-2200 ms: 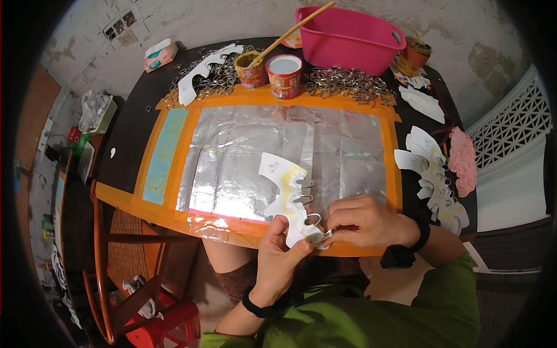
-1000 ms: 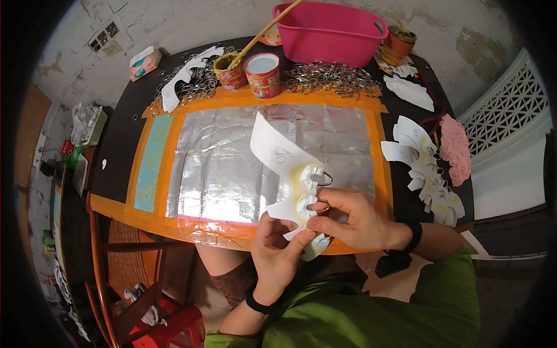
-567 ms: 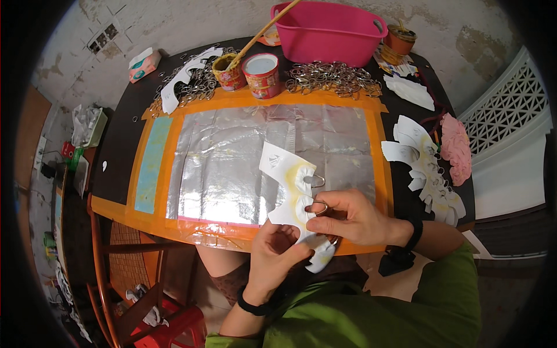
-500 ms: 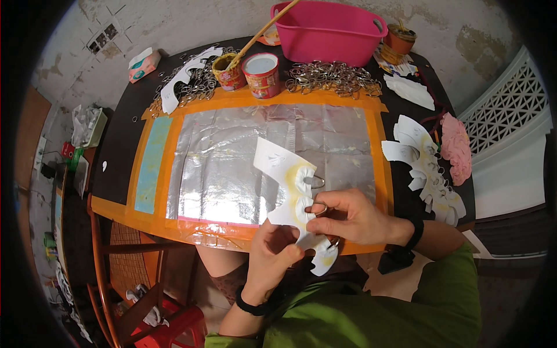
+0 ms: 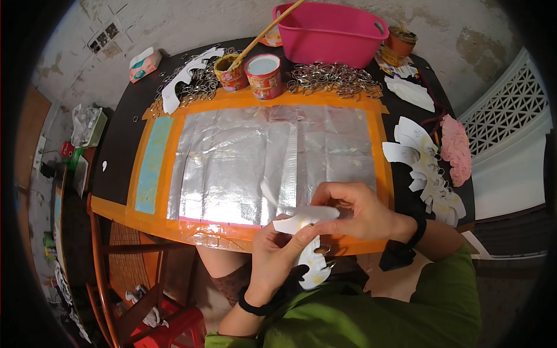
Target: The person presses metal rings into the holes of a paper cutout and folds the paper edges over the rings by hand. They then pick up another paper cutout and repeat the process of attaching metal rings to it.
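My left hand (image 5: 271, 250) grips a white scalloped strip (image 5: 316, 268) with yellowish smears along it, thumb on top. The strip's lower part hangs over the table's near edge toward my lap, with small metal rings partly showing on it. At the strip's upper part, which is bent and seen nearly edge-on, my right hand (image 5: 358, 213) pinches the white material between thumb and fingers. The strip's far end is blurred, and my right fingertips are partly hidden behind it. Under both hands is a silvery sheet (image 5: 232, 168) edged with orange tape.
Metal rings (image 5: 333, 80) lie in heaps at the back, beside a round tin (image 5: 264, 75) and a glue pot (image 5: 230, 72) with a stick. A pink basket (image 5: 331, 35) stands behind. Finished-looking white strips (image 5: 426, 168) and pink ruffled pieces (image 5: 455, 149) lie at the right.
The strip has been bent over and drawn lower, toward my lap. My right hand has moved from a metal ring to the strip's upper part.
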The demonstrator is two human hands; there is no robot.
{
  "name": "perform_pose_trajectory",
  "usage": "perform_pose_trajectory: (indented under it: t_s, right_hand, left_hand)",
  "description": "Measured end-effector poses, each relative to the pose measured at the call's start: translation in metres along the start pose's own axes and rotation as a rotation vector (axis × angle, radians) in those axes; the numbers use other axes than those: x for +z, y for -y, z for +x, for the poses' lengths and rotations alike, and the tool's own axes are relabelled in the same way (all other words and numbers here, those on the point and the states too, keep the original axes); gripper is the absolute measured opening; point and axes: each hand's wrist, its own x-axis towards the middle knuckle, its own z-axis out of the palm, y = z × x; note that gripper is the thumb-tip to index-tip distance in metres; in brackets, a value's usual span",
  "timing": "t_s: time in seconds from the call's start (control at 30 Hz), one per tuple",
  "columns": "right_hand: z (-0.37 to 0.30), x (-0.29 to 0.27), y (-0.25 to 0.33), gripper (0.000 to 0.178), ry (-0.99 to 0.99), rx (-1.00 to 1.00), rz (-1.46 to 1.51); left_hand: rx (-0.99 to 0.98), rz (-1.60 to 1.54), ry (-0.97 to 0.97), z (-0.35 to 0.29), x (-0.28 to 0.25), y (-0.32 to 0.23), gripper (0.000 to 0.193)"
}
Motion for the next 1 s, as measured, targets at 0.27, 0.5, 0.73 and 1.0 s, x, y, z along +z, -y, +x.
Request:
perform_pose_trajectory:
  t_s: [0.27, 0.5, 0.73, 1.0]
  right_hand:
    - [-0.002, 0.001, 0.004, 0.031, -0.029, 0.090, -0.310]
    - [-0.003, 0.003, 0.008, 0.030, -0.032, 0.093, -0.230]
    - [-0.002, 0.001, -0.003, 0.031, 0.134, 0.134, -0.050]
    - [0.003, -0.003, -0.005, 0.034, 0.133, 0.229, 0.150]
  left_hand:
    - [-0.106, 0.052, 0.112, 0.001, -0.004, -0.005, 0.031]
    - [-0.078, 0.223, 0.143, 0.004, -0.010, -0.010, 0.022]
    - [0.111, 0.592, 0.209, 0.009, -0.018, -0.021, 0.025]
    - [0.021, 0.419, 0.163, 0.006, -0.018, -0.015, 0.025]
